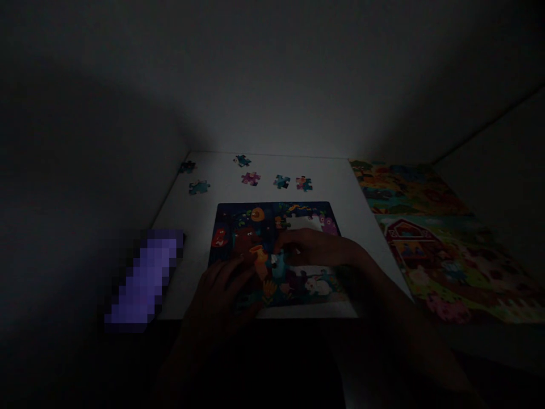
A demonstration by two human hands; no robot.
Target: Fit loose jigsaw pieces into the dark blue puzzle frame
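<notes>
A partly assembled jigsaw puzzle [244,238] with dark blue edges and cartoon creatures lies on the white tabletop. White gaps show in its upper right and right middle. My left hand [225,287] rests on the puzzle's lower left, palm down with fingers spread. Over the centre, my right hand [317,247] reaches in from the right with its fingers bent together. Its fingertips are at a teal puzzle piece [279,268] beside an orange jar shape; the grip is partly hidden and the light is dim.
Behind the puzzle lie several loose pieces, among them a pink piece [251,179] and a teal piece [199,187]. To the right are a farm picture [451,272] and another colourful picture [404,187]. A pixelated purple rectangle [147,278] is at the left edge.
</notes>
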